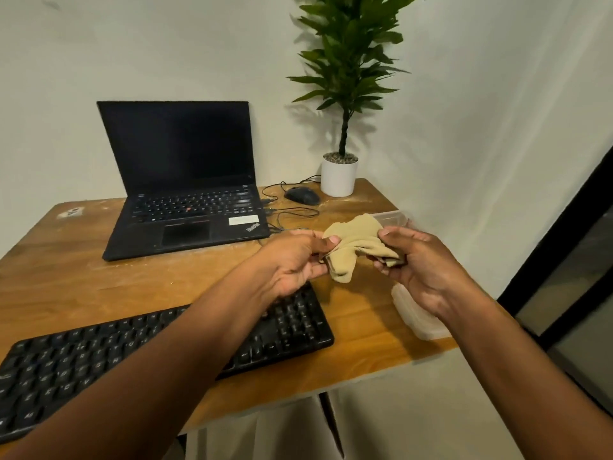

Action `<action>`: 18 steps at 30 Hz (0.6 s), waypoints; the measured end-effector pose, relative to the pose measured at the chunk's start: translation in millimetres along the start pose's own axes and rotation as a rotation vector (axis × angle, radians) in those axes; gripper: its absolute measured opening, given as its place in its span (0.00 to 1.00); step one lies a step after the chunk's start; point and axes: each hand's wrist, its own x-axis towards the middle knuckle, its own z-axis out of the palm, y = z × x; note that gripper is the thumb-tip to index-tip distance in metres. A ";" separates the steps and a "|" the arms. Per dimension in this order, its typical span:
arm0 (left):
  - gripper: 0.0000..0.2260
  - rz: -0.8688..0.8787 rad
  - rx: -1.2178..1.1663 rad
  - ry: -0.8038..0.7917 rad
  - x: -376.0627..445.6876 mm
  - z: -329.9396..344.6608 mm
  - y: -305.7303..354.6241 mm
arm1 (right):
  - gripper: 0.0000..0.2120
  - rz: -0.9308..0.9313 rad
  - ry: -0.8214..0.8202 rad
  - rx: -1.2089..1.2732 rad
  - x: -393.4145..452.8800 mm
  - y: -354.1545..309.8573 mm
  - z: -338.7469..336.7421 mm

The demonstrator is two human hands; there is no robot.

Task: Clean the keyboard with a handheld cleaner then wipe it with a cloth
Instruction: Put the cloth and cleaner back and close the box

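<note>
Both hands hold the cloth up over the keyboard's right end, wipe not started.

Nearest, keyboard [159, 353] lies flat on the table [99, 287], untouched. Above its right end, left hand [292, 260] pinches one edge of the tan cloth [355, 247] and right hand [418, 260] has curled fingers bunched round the other. Risks: bunched cloth snagging keycaps; an elbow knocking the plastic lid [418, 317] right of the keyboard off the edge. Beyond the keyboard: laptop [185, 190], mouse [302, 195], potted plant [341, 94]. No handheld cleaner visible.
</note>
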 end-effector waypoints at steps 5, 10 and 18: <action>0.06 -0.074 -0.007 -0.051 55.7 33.6 11.4 | 0.07 -0.013 0.048 0.009 40.9 -19.2 -31.7; 0.07 -0.076 0.049 -0.039 111.7 62.7 21.7 | 0.10 0.005 0.137 0.015 87.9 -32.0 -57.9; 0.08 -0.034 0.173 0.057 174.5 87.8 25.0 | 0.08 0.007 0.170 -0.100 146.2 -44.9 -80.9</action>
